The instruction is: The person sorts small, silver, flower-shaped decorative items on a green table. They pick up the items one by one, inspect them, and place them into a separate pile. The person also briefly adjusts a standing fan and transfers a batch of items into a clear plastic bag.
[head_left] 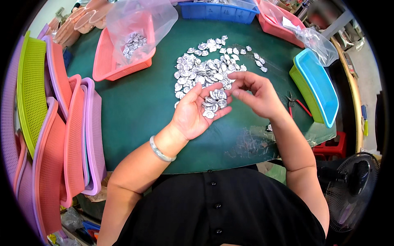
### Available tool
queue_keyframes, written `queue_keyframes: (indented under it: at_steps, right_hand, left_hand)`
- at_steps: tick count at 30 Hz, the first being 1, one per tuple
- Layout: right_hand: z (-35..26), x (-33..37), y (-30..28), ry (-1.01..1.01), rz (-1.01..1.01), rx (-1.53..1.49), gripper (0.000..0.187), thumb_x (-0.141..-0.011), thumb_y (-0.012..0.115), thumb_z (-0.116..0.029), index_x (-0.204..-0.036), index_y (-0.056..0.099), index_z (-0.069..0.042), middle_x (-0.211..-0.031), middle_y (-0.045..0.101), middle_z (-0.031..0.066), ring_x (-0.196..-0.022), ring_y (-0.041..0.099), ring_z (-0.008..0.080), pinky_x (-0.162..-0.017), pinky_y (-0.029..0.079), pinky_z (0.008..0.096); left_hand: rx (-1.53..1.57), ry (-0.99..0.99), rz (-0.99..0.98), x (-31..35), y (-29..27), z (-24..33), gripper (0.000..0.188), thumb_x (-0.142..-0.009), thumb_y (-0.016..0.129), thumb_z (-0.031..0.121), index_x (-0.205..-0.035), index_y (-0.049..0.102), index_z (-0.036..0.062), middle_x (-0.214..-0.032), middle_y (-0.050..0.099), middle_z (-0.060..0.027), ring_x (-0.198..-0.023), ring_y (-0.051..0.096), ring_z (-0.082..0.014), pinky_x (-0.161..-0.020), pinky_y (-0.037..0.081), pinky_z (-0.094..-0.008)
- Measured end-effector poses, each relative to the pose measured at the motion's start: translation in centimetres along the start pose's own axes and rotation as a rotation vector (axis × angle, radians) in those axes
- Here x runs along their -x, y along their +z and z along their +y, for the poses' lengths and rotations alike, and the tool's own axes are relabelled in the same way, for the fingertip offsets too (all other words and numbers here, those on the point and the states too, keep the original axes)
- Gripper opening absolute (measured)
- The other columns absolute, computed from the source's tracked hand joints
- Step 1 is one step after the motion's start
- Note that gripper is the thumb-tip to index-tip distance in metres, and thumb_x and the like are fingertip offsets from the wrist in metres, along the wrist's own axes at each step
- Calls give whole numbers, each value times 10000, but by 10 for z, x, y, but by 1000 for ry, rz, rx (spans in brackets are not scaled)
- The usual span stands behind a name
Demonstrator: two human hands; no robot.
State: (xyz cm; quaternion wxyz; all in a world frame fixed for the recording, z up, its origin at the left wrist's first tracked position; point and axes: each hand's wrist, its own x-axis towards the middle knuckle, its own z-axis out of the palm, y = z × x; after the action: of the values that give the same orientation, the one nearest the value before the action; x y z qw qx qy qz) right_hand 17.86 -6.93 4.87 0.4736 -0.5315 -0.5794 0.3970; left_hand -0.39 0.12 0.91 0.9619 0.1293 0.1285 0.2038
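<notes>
My left hand (190, 110) is turned palm up, fingers loosely cupped under a small heap of silver metal castings (214, 102), roundish with a swirled relief. Just right of it, my right hand (256, 92) bends its fingers and thumb toward each other; whatever may be between the tips is hidden or too small to tell. Beyond both hands, a loose pile of similar silver castings (195, 69) spreads over the green tabletop (135, 119). Several more castings (259, 60) lie apart at the pile's right side.
A pink basket (100, 61) with a plastic bag of castings stands far left. At the back are a blue bin (219, 12) and another pink basket (271, 26). Red-handled pliers (301, 106) lie beside a blue-and-green basket (310, 88). Stacked baskets (74, 135) line the left; a fan (355, 184) stands right.
</notes>
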Motion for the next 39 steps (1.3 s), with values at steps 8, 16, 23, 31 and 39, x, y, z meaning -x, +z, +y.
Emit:
queue_keyframes:
  at_steps: [8, 16, 23, 31, 39]
  right_hand:
    - [8, 11, 20, -319, 94, 341, 434, -688, 623, 54, -1108, 556, -34, -893, 593, 81, -775, 568, 177, -685, 467, 277]
    - [9, 6, 31, -476, 82, 537, 484, -652, 656, 17, -1118, 549, -58, -852, 604, 60, -765, 538, 238, -648, 470, 320]
    - [14, 8, 32, -372, 141, 434, 420, -681, 642, 30, -1088, 581, -58, -803, 594, 61, -746, 553, 217, -641, 481, 304]
    - [21, 11, 29, -285, 165, 277, 440, -703, 611, 59, -1126, 562, -55, -850, 584, 89, -690, 568, 184, -634, 487, 267]
    - [0, 10, 23, -523, -105, 454, 531, -606, 732, -106, -1109, 565, -67, -964, 598, 66, -852, 517, 255, -759, 415, 348]
  left_hand:
    - [53, -13, -87, -2, -4, -1, 560, -954, 263, 421, -1243, 408, -36, -1211, 492, -188, -1139, 478, -312, -994, 370, -462]
    - [116, -58, -115, 0, -4, -4, 583, -942, 290, 453, -1247, 386, -35, -1189, 503, -159, -1071, 509, -280, -948, 393, -429]
    - [221, -115, -255, -3, -12, -6, 617, -937, 284, 479, -1250, 376, -44, -1169, 499, -148, -1078, 500, -276, -999, 344, -433]
    - [130, -106, -148, -1, 3, -7, 681, -929, 255, 512, -1291, 317, -62, -1324, 380, -174, -1245, 366, -290, -1056, 267, -450]
    - [85, -172, -80, 4, 4, -9, 626, -916, 304, 527, -1251, 381, 4, -1188, 479, -151, -1098, 484, -300, -966, 393, -436]
